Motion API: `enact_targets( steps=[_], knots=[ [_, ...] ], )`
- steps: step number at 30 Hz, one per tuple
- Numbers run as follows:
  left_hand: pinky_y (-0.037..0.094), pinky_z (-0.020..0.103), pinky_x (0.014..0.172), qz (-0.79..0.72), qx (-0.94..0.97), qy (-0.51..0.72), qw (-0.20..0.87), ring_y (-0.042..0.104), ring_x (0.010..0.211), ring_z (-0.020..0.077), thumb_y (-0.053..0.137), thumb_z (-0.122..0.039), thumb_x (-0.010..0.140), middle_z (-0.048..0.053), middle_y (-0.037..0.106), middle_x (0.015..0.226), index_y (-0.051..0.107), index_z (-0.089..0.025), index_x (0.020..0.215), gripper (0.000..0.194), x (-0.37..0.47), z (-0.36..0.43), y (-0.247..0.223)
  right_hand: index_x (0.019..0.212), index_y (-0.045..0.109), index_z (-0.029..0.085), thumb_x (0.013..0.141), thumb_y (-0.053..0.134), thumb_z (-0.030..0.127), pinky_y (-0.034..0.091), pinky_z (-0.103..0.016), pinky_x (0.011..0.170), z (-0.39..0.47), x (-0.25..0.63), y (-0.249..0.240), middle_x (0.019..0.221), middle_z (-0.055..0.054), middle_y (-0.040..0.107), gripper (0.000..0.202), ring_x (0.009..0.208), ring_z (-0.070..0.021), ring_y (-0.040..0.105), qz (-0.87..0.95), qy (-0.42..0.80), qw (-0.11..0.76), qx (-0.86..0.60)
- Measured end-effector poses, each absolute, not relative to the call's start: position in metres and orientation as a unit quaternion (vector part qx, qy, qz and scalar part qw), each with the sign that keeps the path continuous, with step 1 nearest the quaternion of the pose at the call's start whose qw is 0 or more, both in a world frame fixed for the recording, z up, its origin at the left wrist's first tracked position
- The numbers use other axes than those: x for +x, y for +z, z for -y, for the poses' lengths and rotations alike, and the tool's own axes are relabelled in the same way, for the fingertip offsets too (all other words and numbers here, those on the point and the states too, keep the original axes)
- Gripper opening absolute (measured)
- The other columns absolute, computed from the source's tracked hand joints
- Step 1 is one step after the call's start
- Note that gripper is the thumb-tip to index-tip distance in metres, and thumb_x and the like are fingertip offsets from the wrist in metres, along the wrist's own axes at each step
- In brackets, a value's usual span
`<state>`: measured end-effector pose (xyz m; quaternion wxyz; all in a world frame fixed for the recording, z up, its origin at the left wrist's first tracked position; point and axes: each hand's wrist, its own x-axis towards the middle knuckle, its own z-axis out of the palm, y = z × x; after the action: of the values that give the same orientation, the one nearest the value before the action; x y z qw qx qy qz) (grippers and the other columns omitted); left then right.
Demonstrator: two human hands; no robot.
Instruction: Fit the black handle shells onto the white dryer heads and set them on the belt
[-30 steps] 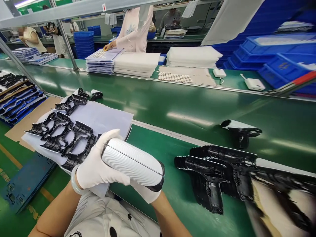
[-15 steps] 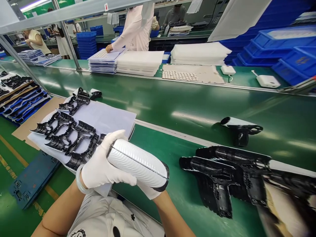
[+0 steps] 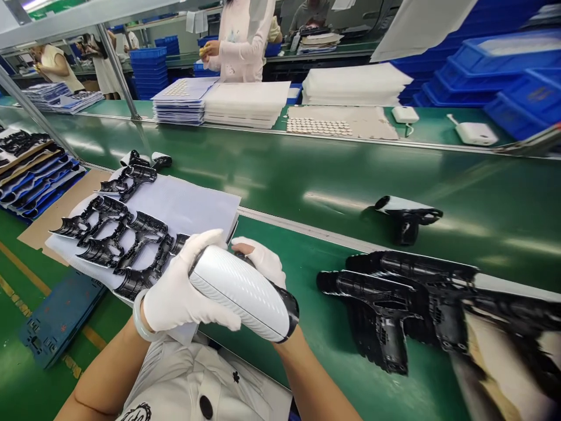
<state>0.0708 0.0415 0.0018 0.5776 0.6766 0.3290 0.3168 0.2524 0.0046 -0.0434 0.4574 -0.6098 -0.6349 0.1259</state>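
My left hand [image 3: 175, 286], in a white glove, grips the rear end of a white ribbed housing [image 3: 241, 289] with black trim and a black front rim. The thumb lies along its near side. On the far side, my right hand [image 3: 265, 260], also gloved, curls round a black part of the same housing; its bare thumb tip shows, and most of its grip is hidden. To the left, several black half shells [image 3: 142, 234] lie open on white sheets [image 3: 201, 202]. On the right, black pistol-shaped shells [image 3: 381, 298] lie on the green bench.
An assembled white-and-black housing [image 3: 407, 216] lies on the green belt [image 3: 272, 169]. Beyond the belt are paper stacks [image 3: 245, 105], white chargers [image 3: 473, 131] and blue bins [image 3: 521, 70]. A person in pink [image 3: 241, 49] stands across. A metal post [image 3: 118, 70] rises at left.
The held housing has rolled toward me, and my right hand has come into view on its far side. The housing on the belt has shifted left. The person across has lifted a hand off the stack.
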Motion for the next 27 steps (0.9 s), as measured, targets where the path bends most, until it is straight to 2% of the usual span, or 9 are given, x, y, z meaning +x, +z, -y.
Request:
enact_targets(
  steps=[4, 6, 9, 12, 14, 17, 20, 22, 27],
  knots=[
    [0.044, 0.046, 0.107, -0.325, 0.674, 0.313, 0.585, 0.054, 0.122, 0.0350, 0.098, -0.050, 0.042, 0.008, 0.054, 0.130, 0.054, -0.032, 0.141, 0.109, 0.071, -0.042, 0.004, 0.078, 0.061, 0.022, 0.081, 0.045, 0.015, 0.052, -0.032, 0.073, -0.011, 0.259, -0.038, 0.081, -0.006, 0.067, 0.018, 0.078, -0.0202, 0.065, 0.655, -0.013, 0.454, -0.604],
    [0.045, 0.047, 0.107, -0.324, 0.677, 0.311, 0.583, 0.054, 0.122, 0.0353, 0.098, -0.048, 0.043, 0.008, 0.054, 0.131, 0.054, -0.032, 0.141, 0.108, 0.071, -0.043, 0.006, 0.082, 0.064, 0.022, 0.084, 0.044, 0.014, 0.054, -0.035, 0.078, -0.013, 0.261, -0.042, 0.090, -0.008, 0.071, 0.021, 0.088, -0.0222, 0.068, 0.650, -0.074, 0.460, -0.601],
    [0.044, 0.048, 0.107, -0.320, 0.686, 0.313, 0.574, 0.054, 0.121, 0.0356, 0.100, -0.045, 0.040, 0.007, 0.056, 0.128, 0.055, -0.032, 0.139, 0.109, 0.071, -0.043, 0.008, 0.089, 0.067, 0.024, 0.090, 0.046, 0.019, 0.054, -0.041, 0.092, -0.016, 0.262, -0.054, 0.107, -0.008, 0.073, 0.022, 0.108, -0.0249, 0.067, 0.617, -0.091, 0.472, -0.624],
    [0.042, 0.048, 0.109, -0.310, 0.690, 0.319, 0.570, 0.055, 0.120, 0.0347, 0.099, -0.045, 0.041, 0.006, 0.057, 0.127, 0.056, -0.033, 0.139, 0.108, 0.071, -0.043, 0.008, 0.090, 0.067, 0.024, 0.093, 0.047, 0.028, 0.052, -0.044, 0.097, -0.020, 0.263, -0.061, 0.109, -0.009, 0.072, 0.021, 0.115, -0.0268, 0.065, 0.570, -0.087, 0.498, -0.647],
    [0.042, 0.048, 0.109, -0.308, 0.692, 0.321, 0.568, 0.055, 0.119, 0.0342, 0.099, -0.046, 0.041, 0.007, 0.058, 0.127, 0.055, -0.033, 0.140, 0.109, 0.072, -0.043, 0.007, 0.086, 0.065, 0.023, 0.094, 0.046, 0.033, 0.053, -0.043, 0.091, -0.022, 0.263, -0.058, 0.101, -0.010, 0.071, 0.023, 0.109, -0.0274, 0.066, 0.555, -0.078, 0.508, -0.654],
    [0.043, 0.048, 0.108, -0.310, 0.694, 0.322, 0.565, 0.055, 0.119, 0.0342, 0.099, -0.047, 0.040, 0.007, 0.057, 0.128, 0.055, -0.032, 0.140, 0.111, 0.073, -0.043, 0.008, 0.074, 0.057, 0.024, 0.095, 0.043, 0.035, 0.050, -0.038, 0.074, -0.023, 0.262, -0.042, 0.083, -0.008, 0.065, 0.028, 0.084, -0.0246, 0.065, 0.555, -0.032, 0.497, -0.666],
    [0.044, 0.047, 0.107, -0.309, 0.698, 0.314, 0.564, 0.055, 0.119, 0.0343, 0.098, -0.050, 0.040, 0.007, 0.056, 0.130, 0.055, -0.033, 0.140, 0.110, 0.073, -0.044, 0.008, 0.064, 0.040, 0.025, 0.094, 0.044, 0.038, 0.037, -0.033, 0.060, -0.021, 0.263, -0.021, 0.068, -0.001, 0.046, 0.033, 0.063, -0.0191, 0.047, 0.547, 0.014, 0.503, -0.669],
    [0.043, 0.048, 0.108, -0.308, 0.700, 0.313, 0.563, 0.055, 0.119, 0.0343, 0.098, -0.050, 0.040, 0.008, 0.057, 0.130, 0.055, -0.032, 0.141, 0.111, 0.073, -0.044, 0.009, 0.065, 0.032, 0.025, 0.093, 0.047, 0.040, 0.031, -0.032, 0.057, -0.019, 0.263, -0.010, 0.067, 0.001, 0.035, 0.035, 0.060, -0.0177, 0.037, 0.543, 0.028, 0.522, -0.658],
    [0.042, 0.048, 0.109, -0.297, 0.695, 0.320, 0.571, 0.056, 0.118, 0.0339, 0.099, -0.049, 0.040, 0.008, 0.058, 0.127, 0.055, -0.031, 0.140, 0.111, 0.073, -0.044, 0.010, 0.070, 0.038, 0.025, 0.091, 0.051, 0.038, 0.028, -0.031, 0.057, -0.017, 0.265, -0.004, 0.070, 0.001, 0.031, 0.027, 0.061, -0.0179, 0.031, 0.538, -0.016, 0.540, -0.647]
  ],
)
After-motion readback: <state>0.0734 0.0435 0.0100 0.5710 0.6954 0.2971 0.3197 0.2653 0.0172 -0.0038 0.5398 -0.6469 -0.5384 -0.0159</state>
